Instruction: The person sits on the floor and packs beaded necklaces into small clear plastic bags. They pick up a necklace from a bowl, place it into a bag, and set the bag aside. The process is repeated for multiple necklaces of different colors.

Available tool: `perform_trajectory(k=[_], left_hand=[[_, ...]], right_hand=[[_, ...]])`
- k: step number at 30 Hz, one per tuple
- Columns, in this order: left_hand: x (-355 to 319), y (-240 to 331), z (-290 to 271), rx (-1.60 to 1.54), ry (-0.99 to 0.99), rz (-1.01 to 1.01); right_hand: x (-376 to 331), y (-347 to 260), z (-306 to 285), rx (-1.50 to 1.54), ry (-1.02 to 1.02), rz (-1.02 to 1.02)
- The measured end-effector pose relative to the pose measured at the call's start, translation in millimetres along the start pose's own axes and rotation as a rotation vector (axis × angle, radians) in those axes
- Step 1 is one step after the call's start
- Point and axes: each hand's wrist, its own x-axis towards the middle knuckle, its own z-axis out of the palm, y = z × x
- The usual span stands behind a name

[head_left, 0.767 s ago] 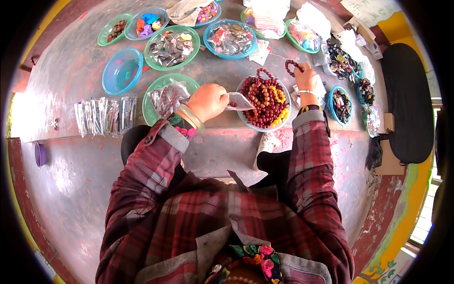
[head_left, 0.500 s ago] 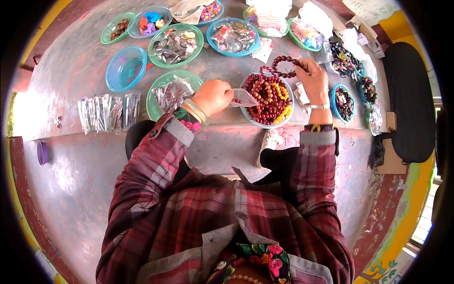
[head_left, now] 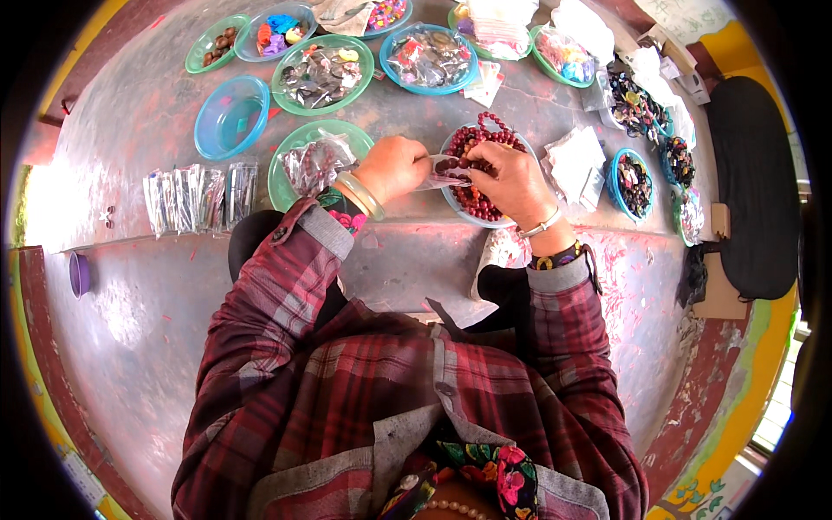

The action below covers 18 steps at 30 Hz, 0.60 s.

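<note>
My left hand (head_left: 396,172), its fingers closed, grips a small clear plastic bag (head_left: 439,180). Closed on a dark red bead bracelet (head_left: 448,164), my right hand (head_left: 507,178) meets the bag's opening, and part of the bracelet lies at or inside it; the fingers hide the rest. Beneath both hands stands a pale bowl (head_left: 451,135) heaped with dark red bead strings (head_left: 496,130), now partly covered by my right hand. Left of it, near my left wrist, a green bowl (head_left: 279,178) holds bagged bracelets (head_left: 317,163).
White packets (head_left: 575,166) lie right of the bead bowl. A row of filled plastic sleeves (head_left: 201,198) is at the left. Farther back stand a blue bowl (head_left: 204,121), a green bowl of bagged pieces (head_left: 282,94) and another blue bowl (head_left: 472,78). A small basket (head_left: 613,186) sits to the right.
My right hand has come down and left with the bracelet, from beyond the bowl's right side to the plastic bag. My left hand has barely moved and still holds the bag.
</note>
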Motion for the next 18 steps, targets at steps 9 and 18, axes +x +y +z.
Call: perform_trajectory(k=[9, 18], left_hand=[[-1.6, 0.1, 7.8, 0.051, 0.003, 0.167], [-3.7, 1.3, 4.2, 0.043, 0.006, 0.149]], right_hand=[[-3.3, 4.6, 32.3, -0.317, -0.055, -0.145], [-0.5, 5.0, 40.2, -0.363, -0.062, -0.2]])
